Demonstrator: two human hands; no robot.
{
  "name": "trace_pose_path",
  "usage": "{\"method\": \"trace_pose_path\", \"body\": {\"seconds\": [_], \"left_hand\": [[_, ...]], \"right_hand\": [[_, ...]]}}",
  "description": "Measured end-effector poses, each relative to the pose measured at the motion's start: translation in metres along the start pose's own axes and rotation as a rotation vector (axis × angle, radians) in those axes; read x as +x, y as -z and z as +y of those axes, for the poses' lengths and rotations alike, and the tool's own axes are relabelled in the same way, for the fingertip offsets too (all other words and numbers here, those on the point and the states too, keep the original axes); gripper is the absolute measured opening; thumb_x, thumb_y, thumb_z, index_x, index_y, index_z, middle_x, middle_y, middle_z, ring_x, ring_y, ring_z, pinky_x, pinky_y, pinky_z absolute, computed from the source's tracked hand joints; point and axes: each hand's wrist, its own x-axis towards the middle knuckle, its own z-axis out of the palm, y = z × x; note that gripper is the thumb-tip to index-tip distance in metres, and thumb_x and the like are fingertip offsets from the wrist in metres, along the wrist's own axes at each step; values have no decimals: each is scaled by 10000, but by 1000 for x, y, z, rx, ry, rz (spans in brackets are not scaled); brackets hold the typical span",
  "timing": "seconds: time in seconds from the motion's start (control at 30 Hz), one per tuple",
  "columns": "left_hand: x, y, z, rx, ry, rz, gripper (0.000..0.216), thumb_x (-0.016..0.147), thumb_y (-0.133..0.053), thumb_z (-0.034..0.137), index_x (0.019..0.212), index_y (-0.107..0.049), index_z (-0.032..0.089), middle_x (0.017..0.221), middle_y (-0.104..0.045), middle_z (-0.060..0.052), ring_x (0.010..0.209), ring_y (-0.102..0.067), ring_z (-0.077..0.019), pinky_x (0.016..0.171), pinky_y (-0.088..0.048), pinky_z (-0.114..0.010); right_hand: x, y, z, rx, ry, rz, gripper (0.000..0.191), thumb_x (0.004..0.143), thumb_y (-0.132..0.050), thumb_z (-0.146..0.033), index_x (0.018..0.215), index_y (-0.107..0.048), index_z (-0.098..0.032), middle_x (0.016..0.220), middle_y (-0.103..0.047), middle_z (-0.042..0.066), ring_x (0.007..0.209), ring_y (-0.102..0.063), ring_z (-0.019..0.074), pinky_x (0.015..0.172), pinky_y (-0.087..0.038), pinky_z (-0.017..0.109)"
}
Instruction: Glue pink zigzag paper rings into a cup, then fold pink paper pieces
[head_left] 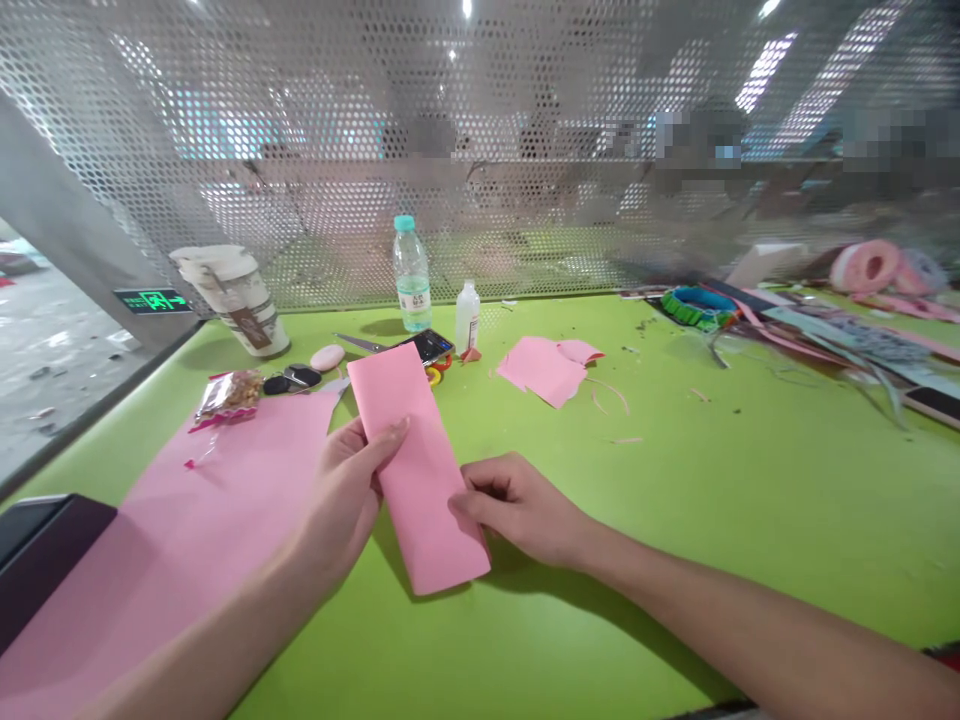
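A long rectangle of folded pink paper (424, 480) is held tilted above the green table, its top leaning left. My left hand (354, 475) grips its left edge, thumb flat across the front and the other fingers behind. On the opposite edge, lower down, my right hand (517, 510) pinches the paper between thumb and fingers. A large pink sheet (225, 500) lies under my left forearm. Beyond the held paper are scissors (358, 343), partly hidden, and a dark phone-like object (433, 347).
Pink paper scraps (544, 368) lie past my right hand. A small white bottle (467, 318), a water bottle (411, 280) and a paper cup (238, 305) stand along the perforated screen (510, 220). A snack packet (229, 395) sits left; ribbons and tape rolls (874, 268) crowd the right.
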Motion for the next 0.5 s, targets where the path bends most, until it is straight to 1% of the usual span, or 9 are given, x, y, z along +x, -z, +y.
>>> {"method": "trace_pose_path", "body": {"seconds": [0.27, 0.5], "left_hand": [[1, 4, -2, 11, 1, -27, 361, 766, -979, 419, 913, -783, 153, 809, -760, -46, 718, -645, -140, 645, -575, -208], [1, 5, -3, 12, 0, -30, 370, 766, -980, 412, 926, -782, 144, 815, -761, -56, 730, -647, -146, 643, -573, -207]], "right_hand": [[-1, -2, 0, -5, -8, 9, 304, 937, -625, -278, 651, -570, -190, 611, -476, -54, 588, -398, 108, 576, -282, 289], [1, -1, -1, -30, -25, 13, 313, 927, -627, -289, 639, -555, -190, 610, -466, -52, 589, -396, 107, 572, -276, 287]]}}
